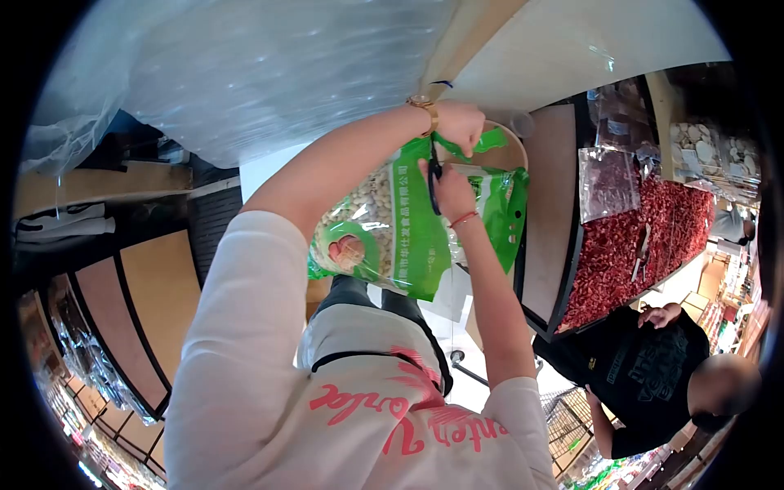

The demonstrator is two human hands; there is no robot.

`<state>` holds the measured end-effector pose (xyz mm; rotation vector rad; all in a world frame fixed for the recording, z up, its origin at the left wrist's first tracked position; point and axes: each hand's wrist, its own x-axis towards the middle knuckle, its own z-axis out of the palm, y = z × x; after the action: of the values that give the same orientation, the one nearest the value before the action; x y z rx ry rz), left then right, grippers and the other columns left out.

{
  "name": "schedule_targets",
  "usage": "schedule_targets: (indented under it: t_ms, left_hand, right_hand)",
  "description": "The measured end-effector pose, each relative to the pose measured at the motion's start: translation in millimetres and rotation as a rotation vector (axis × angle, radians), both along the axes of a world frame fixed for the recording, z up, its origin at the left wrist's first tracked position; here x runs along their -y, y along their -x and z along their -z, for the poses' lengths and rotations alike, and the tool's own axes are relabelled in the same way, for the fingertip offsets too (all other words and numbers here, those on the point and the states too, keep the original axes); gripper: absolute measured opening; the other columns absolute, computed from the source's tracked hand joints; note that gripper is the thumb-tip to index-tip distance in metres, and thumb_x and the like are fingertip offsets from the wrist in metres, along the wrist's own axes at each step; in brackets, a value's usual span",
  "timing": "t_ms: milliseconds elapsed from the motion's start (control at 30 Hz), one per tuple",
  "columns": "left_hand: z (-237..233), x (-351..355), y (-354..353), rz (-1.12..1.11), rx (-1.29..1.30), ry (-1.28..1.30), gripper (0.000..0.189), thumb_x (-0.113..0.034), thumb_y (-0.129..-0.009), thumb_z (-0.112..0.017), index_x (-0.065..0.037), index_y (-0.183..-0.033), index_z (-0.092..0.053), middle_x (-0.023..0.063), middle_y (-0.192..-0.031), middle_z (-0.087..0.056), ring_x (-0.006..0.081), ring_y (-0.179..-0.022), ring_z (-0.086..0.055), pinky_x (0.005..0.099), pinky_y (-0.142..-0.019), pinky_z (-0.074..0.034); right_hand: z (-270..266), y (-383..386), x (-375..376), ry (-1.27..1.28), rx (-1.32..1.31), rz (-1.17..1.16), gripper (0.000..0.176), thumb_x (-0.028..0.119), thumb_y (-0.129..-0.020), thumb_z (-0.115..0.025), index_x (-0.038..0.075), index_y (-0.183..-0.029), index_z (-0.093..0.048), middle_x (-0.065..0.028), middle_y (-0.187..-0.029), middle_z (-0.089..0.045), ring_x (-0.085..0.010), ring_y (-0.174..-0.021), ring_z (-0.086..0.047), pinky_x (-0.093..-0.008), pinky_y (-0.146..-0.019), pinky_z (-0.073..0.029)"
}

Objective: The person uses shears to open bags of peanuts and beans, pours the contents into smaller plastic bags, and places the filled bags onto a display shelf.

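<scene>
Here, large bag of pale bean-like pieces [400, 224] sits mid-scene, mostly left of right hand [453, 196], which grips scissors [435, 170]. Left hand [460, 122], farther off, seems to pinch green strip [490, 141]. Bag probably heavy, floppy, slick; best held from underneath, palm against filled side.

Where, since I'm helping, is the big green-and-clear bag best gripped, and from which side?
The bag likely grips best at its filled clear body, from the wearer's left: it bulges there, while left hand, right hand and scissors crowd its green edge.
</scene>
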<state>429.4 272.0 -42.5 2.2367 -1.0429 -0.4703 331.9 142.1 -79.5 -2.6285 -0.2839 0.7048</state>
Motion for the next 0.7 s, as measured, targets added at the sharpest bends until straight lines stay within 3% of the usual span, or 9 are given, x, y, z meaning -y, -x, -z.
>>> schedule_targets:
  t_ms: [167,200,267,367,433,533,600,667,700]
  left_hand:
    - [2,6,2,-0.008,0.016,0.072,0.024,-0.025,-0.068,-0.067,-0.003,-0.061,-0.062,0.0093,-0.048,-0.048,0.0215,-0.043,-0.041,0.0376,-0.046,-0.031]
    - [1,7,4,-0.011,0.012,0.071,0.024,-0.025,-0.068,-0.067,-0.003,-0.061,-0.062,0.0093,-0.048,-0.048,0.0215,-0.043,-0.041,0.0376,-0.046,-0.031]
    - [-2,6,4,-0.107,-0.001,0.138,0.025,-0.027,-0.072,-0.066,-0.004,-0.063,-0.064,0.0088,-0.049,-0.050,0.0204,-0.044,-0.044,0.0377,-0.047,-0.033]
    - [-35,28,-3,-0.243,-0.084,0.303,0.028,-0.030,-0.076,-0.065,-0.004,-0.068,-0.065,0.0092,-0.054,-0.055,0.0205,-0.049,-0.048,0.0368,-0.051,-0.037]
    - [-47,42,-2,-0.247,0.009,0.615,0.031,-0.032,-0.076,-0.064,-0.002,-0.074,-0.064,0.0126,-0.060,-0.057,0.0234,-0.054,-0.051,0.0376,-0.054,-0.039]
    - [-68,29,12,-0.169,-0.010,0.321,0.032,-0.034,-0.081,-0.061,-0.002,-0.086,-0.064,0.0129,-0.073,-0.062,0.0224,-0.063,-0.055,0.0337,-0.061,-0.044]
    - [-56,9,40,-0.224,0.043,0.393,0.031,-0.032,-0.084,-0.059,-0.002,-0.094,-0.062,0.0122,-0.084,-0.063,0.0212,-0.071,-0.057,0.0316,-0.068,-0.045]
    - [-45,-25,86,-0.294,0.003,0.598,0.024,-0.024,-0.088,-0.056,-0.003,-0.099,-0.059,0.0083,-0.092,-0.063,0.0166,-0.078,-0.058,0.0291,-0.072,-0.044]
    - [-42,-45,112,-0.417,-0.185,0.631,0.021,-0.020,-0.089,-0.054,-0.003,-0.101,-0.058,0.0075,-0.095,-0.062,0.0145,-0.081,-0.057,0.0286,-0.074,-0.044]
  right_hand:
    - [5,0,1,0.026,0.119,0.033,0.080,0.070,-0.082,-0.032,-0.006,-0.088,-0.056,-0.0299,-0.074,-0.060,-0.0451,-0.077,-0.060,-0.0479,-0.067,-0.049]
    - [6,-3,2,0.011,0.109,0.019,0.078,0.069,-0.082,-0.035,-0.005,-0.098,-0.052,-0.0304,-0.074,-0.059,-0.0455,-0.077,-0.059,-0.0481,-0.067,-0.048]
    - [14,-15,5,0.008,0.131,-0.007,0.076,0.069,-0.082,-0.035,-0.004,-0.097,-0.050,-0.0288,-0.074,-0.061,-0.0437,-0.074,-0.061,-0.0486,-0.064,-0.049]
    - [-1,-17,-3,0.102,0.185,-0.081,0.073,0.068,-0.083,-0.035,-0.002,-0.101,-0.046,-0.0278,-0.073,-0.061,-0.0425,-0.072,-0.062,-0.0506,-0.061,-0.049]
    - [-6,-17,2,0.098,0.214,-0.091,0.070,0.066,-0.084,-0.035,-0.001,-0.099,-0.047,-0.0282,-0.074,-0.061,-0.0424,-0.074,-0.062,-0.0509,-0.063,-0.049]
    - [-10,-7,44,-0.038,0.124,-0.113,0.062,0.062,-0.086,-0.036,0.002,-0.097,-0.046,-0.0267,-0.080,-0.062,-0.0439,-0.078,-0.060,-0.0514,-0.070,-0.046]
    - [-28,21,75,0.034,0.101,-0.060,0.040,0.041,-0.092,-0.042,0.001,-0.093,-0.049,-0.0249,-0.080,-0.060,-0.0438,-0.075,-0.056,-0.0483,-0.061,-0.042]
    - [-31,60,118,-0.151,0.117,0.022,0.036,0.036,-0.095,-0.041,0.002,-0.087,-0.049,-0.0170,-0.067,-0.057,-0.0342,-0.059,-0.056,-0.0394,-0.052,-0.041]
    - [-23,82,145,-0.210,0.113,0.105,0.036,0.036,-0.096,-0.039,0.003,-0.086,-0.048,-0.0112,-0.062,-0.052,-0.0257,-0.054,-0.051,-0.0342,-0.049,-0.038]
